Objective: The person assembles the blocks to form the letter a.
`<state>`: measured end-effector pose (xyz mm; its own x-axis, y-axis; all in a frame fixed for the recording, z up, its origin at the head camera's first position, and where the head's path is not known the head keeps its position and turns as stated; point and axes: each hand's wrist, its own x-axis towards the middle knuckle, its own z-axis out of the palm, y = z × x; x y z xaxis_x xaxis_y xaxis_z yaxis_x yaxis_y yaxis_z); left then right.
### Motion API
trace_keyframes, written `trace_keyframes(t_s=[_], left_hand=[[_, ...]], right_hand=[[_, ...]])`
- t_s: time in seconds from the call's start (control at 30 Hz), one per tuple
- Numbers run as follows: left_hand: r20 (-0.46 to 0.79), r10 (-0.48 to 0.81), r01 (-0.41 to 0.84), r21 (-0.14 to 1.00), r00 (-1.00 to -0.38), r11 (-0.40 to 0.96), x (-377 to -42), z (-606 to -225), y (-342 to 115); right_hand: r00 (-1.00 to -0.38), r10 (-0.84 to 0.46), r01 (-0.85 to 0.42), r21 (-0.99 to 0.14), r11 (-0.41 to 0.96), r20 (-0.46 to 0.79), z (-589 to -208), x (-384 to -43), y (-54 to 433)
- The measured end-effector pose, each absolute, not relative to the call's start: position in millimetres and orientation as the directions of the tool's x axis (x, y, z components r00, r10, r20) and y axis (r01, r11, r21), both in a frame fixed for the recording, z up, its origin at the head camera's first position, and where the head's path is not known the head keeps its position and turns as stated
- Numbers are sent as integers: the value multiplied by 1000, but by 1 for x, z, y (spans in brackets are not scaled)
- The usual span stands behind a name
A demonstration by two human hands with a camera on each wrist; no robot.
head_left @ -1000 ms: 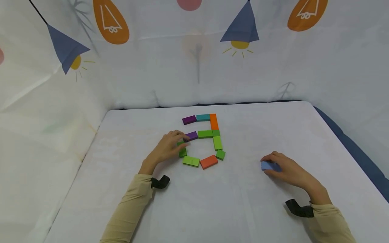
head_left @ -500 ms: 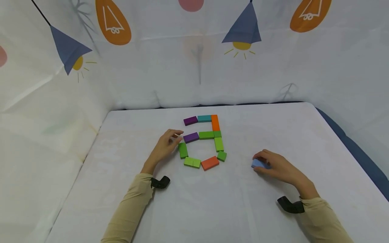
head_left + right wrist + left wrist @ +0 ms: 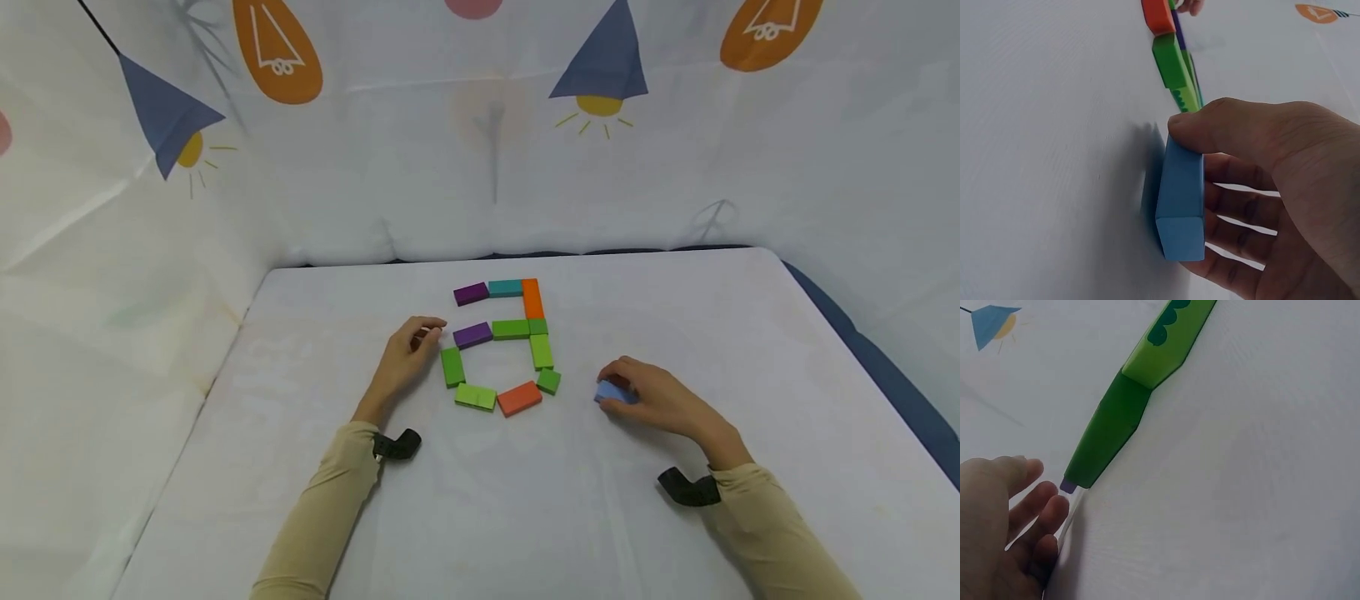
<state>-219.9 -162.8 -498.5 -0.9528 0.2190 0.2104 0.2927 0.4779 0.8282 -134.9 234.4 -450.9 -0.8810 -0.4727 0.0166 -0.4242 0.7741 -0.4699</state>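
Between thumb and fingers of my right hand (image 3: pixel 663 402) is a light blue block (image 3: pixel 1182 187), held just over the table to the right of a figure of coloured blocks. My left hand (image 3: pixel 401 358) holds nothing; its fingers are loosely bent, left of a purple block (image 3: pixel 472 335) and a green block (image 3: pixel 452 367). The loop of the figure also has a lime block (image 3: pixel 476 397), a red-orange block (image 3: pixel 519 398) and a small tilted green block (image 3: pixel 548 382). Above it come an orange block (image 3: pixel 532 298), a teal block (image 3: pixel 506 288) and a dark purple block (image 3: pixel 471 293).
All the blocks lie on a white-covered table (image 3: pixel 525 508). Behind its far edge hangs a white cloth (image 3: pixel 420 167) printed with lamps and bulbs. A black wrist mount (image 3: pixel 397 445) sticks out beside the left sleeve, another black mount (image 3: pixel 690 487) beside the right.
My left hand has drawn back leftward from the purple block, its fingers now off it. My right hand has moved left, carrying the light blue block nearer the figure.
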Motion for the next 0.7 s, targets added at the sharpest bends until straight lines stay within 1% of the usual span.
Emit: trace_keyframes(t_s=[0.17,0.47,0.7], left_hand=[[200,244,298,819,-949,489,-220,-502,-161],[200,296,335,777,-934,532,-220,-501,-159],[209,322,362,754,-923,548,-220,-501,-159]], right_hand=[[-884,-468,-413,-474,778,1,-451,-139,227],[-872,-489,-446,-458,769,27,-451,-142,216],[-869,-495,-443,-466,766,14,-450,-145,206]])
